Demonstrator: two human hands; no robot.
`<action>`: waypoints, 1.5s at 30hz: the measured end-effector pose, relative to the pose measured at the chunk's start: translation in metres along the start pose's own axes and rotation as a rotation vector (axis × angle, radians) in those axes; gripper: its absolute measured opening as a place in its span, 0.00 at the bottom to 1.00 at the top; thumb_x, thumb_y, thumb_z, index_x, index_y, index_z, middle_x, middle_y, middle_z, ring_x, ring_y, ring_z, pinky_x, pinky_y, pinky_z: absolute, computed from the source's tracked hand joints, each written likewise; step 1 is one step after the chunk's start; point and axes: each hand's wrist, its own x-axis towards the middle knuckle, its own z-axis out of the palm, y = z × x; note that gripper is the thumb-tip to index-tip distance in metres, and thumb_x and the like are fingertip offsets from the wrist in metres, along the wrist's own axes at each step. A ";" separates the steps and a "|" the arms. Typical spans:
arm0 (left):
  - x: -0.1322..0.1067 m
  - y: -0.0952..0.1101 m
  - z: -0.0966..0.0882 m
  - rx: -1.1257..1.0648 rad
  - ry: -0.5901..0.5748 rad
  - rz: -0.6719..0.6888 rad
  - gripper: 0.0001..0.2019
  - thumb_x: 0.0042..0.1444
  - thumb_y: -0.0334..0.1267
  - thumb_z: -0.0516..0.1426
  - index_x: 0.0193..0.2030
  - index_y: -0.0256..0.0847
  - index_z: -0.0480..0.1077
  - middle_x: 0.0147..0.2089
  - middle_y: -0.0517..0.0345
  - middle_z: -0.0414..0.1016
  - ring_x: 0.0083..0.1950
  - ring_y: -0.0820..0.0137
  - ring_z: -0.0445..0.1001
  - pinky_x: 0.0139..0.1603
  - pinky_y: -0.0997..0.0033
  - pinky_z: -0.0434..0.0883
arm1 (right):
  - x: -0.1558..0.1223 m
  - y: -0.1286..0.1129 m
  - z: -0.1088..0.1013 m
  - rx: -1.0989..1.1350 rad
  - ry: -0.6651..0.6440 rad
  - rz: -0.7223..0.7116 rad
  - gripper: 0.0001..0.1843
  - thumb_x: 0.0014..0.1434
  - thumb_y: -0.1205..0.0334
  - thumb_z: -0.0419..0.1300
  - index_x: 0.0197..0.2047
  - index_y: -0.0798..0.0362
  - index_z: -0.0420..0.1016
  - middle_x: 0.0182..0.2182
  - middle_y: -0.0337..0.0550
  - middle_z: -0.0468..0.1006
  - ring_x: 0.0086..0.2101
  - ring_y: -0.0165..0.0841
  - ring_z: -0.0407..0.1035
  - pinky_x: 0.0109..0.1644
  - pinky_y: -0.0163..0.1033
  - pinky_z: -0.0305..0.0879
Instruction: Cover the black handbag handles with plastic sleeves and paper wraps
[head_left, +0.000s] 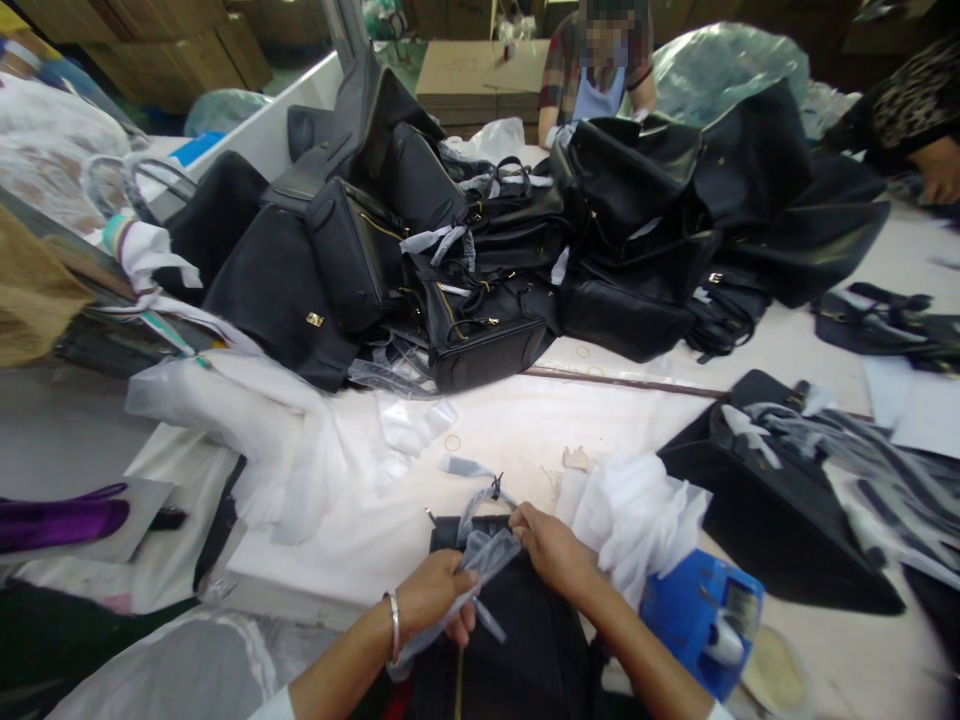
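A black bag (525,640) lies at the table's near edge, directly under both hands. My left hand (439,595), with a bangle at the wrist, is closed around a clear plastic wrap (487,560) that hangs over the bag. My right hand (547,540) pinches at the upper right of the bag, where the wrapped handle (476,505) loops up; what exactly lies between its fingertips is hidden. A small dark tie sits on top of the loop. The bag's lower part runs out of the picture.
Black handbags (487,350) are heaped across the back. A blue tape dispenser (705,620) and crumpled white paper (645,510) lie to the right, beside another black bag (780,500). White sheeting (292,430) is bunched at left. A person (596,70) works across the table.
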 end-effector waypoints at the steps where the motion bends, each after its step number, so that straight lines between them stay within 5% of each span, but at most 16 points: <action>1: 0.000 0.001 0.000 -0.004 0.001 -0.007 0.23 0.49 0.61 0.54 0.33 0.39 0.61 0.18 0.58 0.73 0.14 0.69 0.70 0.17 0.72 0.66 | -0.001 0.003 -0.001 0.062 -0.002 -0.003 0.09 0.63 0.68 0.46 0.43 0.52 0.65 0.34 0.40 0.77 0.35 0.30 0.72 0.38 0.31 0.60; 5: -0.003 0.005 0.002 -0.011 -0.011 -0.009 0.22 0.50 0.60 0.54 0.33 0.39 0.61 0.19 0.56 0.74 0.16 0.68 0.72 0.19 0.71 0.66 | -0.002 0.002 -0.001 0.160 0.025 -0.022 0.09 0.61 0.68 0.49 0.45 0.52 0.65 0.35 0.41 0.77 0.37 0.32 0.71 0.40 0.33 0.61; 13: -0.008 0.010 0.002 0.033 -0.016 0.023 0.23 0.52 0.58 0.53 0.41 0.39 0.61 0.26 0.55 0.76 0.22 0.68 0.76 0.23 0.74 0.63 | -0.001 -0.022 0.002 -0.263 0.035 -0.107 0.13 0.59 0.77 0.47 0.42 0.56 0.67 0.38 0.51 0.74 0.40 0.41 0.68 0.43 0.41 0.60; 19: -0.009 -0.001 -0.003 0.128 0.006 0.034 0.21 0.51 0.58 0.54 0.34 0.40 0.61 0.23 0.58 0.74 0.19 0.69 0.73 0.21 0.74 0.62 | -0.001 -0.019 0.010 -0.493 0.051 -0.259 0.11 0.60 0.75 0.48 0.43 0.55 0.67 0.37 0.51 0.72 0.39 0.44 0.65 0.42 0.46 0.62; 26: -0.007 -0.004 0.001 0.123 0.069 0.029 0.21 0.51 0.59 0.51 0.31 0.40 0.62 0.16 0.62 0.70 0.13 0.74 0.65 0.16 0.75 0.60 | 0.009 -0.024 -0.005 -0.331 0.014 -0.159 0.13 0.62 0.74 0.48 0.44 0.55 0.69 0.39 0.50 0.74 0.40 0.39 0.68 0.43 0.41 0.62; 33: -0.009 -0.007 0.001 0.132 0.093 0.060 0.19 0.53 0.57 0.50 0.31 0.40 0.63 0.16 0.62 0.70 0.13 0.73 0.66 0.16 0.75 0.59 | 0.022 -0.039 -0.009 -0.246 -0.019 -0.126 0.11 0.62 0.58 0.53 0.37 0.51 0.75 0.37 0.44 0.77 0.39 0.35 0.72 0.40 0.35 0.62; 45: -0.016 -0.025 -0.011 0.175 0.088 0.075 0.15 0.54 0.52 0.53 0.28 0.42 0.61 0.20 0.61 0.73 0.16 0.73 0.69 0.17 0.76 0.60 | 0.032 -0.061 0.015 -0.354 -0.006 -0.125 0.15 0.58 0.78 0.48 0.41 0.61 0.73 0.40 0.60 0.76 0.42 0.44 0.71 0.43 0.44 0.66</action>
